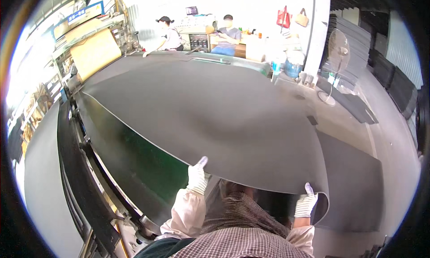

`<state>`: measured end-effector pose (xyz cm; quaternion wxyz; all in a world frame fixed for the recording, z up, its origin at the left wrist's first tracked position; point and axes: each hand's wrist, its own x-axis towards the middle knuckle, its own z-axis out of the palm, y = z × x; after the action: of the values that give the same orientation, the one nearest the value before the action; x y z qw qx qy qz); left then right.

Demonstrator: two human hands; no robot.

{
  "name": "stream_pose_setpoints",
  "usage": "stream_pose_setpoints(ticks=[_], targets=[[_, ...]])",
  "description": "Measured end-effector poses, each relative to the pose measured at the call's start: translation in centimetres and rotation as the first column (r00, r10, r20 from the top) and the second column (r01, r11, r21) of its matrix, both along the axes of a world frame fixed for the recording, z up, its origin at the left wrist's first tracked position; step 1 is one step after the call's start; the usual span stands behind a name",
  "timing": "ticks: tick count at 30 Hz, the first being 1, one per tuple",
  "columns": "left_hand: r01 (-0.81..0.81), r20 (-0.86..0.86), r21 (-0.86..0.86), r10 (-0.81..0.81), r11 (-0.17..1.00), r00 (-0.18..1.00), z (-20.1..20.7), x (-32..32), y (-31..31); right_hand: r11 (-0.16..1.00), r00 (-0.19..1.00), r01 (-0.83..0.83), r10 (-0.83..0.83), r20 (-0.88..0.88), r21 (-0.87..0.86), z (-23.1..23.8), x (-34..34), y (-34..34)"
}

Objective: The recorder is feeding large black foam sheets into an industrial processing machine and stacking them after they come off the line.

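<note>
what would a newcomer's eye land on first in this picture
First, the huge dark grey sheet filling the middle, its near edge held up by the gloved left hand and right hand. Next, the green surface showing below that edge, left of centre. Then the red bag hanging at the back, right of centre.

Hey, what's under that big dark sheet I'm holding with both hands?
Along its near left edge, a dark green surface shows below the sheet. Anything farther under is covered, so I can't tell.
</note>
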<state>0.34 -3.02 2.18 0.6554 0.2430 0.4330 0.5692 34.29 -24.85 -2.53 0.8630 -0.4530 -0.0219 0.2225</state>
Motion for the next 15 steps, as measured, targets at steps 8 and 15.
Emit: stream_pose_setpoints(ticks=[8,15], targets=[[0.143,0.474,-0.163,-0.05,0.976,0.879,0.5,0.9,3.8,1.0,0.996,0.014,-0.012,0.087,-0.027,5.0,-4.0,-1.4],[0.191,0.416,-0.073,-0.144,0.979,0.898,-1.1,4.7,0.1,0.966,0.995,-0.066,0.082,-0.051,0.25,9.6,-3.9,-2.0]])
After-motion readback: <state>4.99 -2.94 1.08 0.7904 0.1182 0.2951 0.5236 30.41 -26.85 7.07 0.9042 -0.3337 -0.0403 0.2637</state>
